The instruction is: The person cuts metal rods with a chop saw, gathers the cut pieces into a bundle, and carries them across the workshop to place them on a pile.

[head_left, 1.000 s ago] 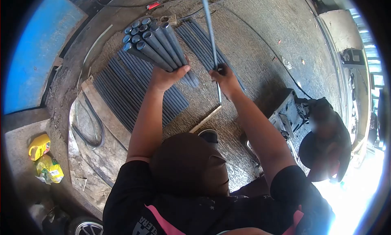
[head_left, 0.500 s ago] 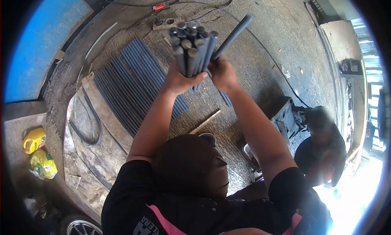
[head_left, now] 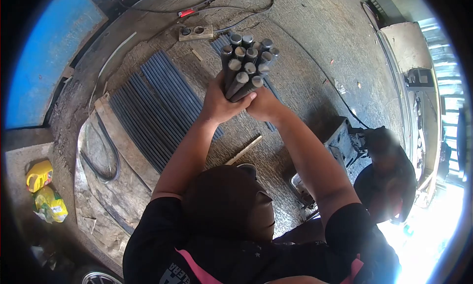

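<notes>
Left hand [head_left: 220, 105] and right hand [head_left: 264, 105] clasp the rod bundle [head_left: 250, 67] between them, its ends jutting upward past both.

Blk short-slv tee [head_left: 276, 259], pink stripes [head_left: 193, 266], gry lettering [head_left: 172, 276]

Grey lettering [head_left: 183, 270] reading "ELERA", partly cut off, on black shirt [head_left: 221, 262]

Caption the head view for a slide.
Left hand grips a bundle of dark rods, right hand against it; more rods lie on the floor.
</notes>
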### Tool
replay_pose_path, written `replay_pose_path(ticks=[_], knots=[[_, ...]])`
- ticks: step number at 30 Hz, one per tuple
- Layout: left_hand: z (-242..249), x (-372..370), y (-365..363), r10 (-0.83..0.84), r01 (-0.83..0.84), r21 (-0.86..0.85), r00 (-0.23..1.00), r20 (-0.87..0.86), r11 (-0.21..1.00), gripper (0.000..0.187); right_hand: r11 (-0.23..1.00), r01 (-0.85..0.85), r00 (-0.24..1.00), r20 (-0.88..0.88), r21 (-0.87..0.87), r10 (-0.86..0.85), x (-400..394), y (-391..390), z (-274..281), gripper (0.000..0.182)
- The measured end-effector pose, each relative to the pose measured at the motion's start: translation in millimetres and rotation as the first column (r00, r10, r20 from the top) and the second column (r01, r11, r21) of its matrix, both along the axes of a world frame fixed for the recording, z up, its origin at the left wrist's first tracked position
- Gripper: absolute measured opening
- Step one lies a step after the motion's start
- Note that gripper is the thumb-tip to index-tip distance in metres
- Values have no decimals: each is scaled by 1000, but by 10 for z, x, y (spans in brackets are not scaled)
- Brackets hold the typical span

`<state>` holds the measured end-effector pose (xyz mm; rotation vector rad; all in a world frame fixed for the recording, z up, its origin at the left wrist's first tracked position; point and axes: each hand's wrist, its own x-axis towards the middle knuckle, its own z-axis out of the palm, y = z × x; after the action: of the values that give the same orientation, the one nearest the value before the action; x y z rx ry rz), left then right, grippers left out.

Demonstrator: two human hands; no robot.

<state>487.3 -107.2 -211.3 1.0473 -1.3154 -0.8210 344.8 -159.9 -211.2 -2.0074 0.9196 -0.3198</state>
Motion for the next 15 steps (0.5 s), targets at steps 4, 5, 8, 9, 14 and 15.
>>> replay_pose_path(ticks=[4,5,8,9,14,15], knots=[[-167,58,-59,23,-21,-28,997,79,999,46,997,70,997,21,35,-70,23,42,-106,87],[-236,90,-91,-4,7,-53,999,51,999,43,1000,16,991,-134,-3,-16,19,33,-126,87],[-252,96,-87,-3,8,-116,999,44,993,38,996,-85,948,-310,-28,72,-112,-224,-527,89],[-247,104,-70,1,4,-98,999,52,995,37,997,81,903,-425,16,-66,-182,-320,-551,95],[-327,152,1,-124,137,-105,985,123,985,38,917,396,674,-666,-37,-318,-375,-558,-887,122],[-347,165,3,-112,131,-100,978,176,986,38,915,404,663,-685,-13,-303,-383,-583,-972,130]])
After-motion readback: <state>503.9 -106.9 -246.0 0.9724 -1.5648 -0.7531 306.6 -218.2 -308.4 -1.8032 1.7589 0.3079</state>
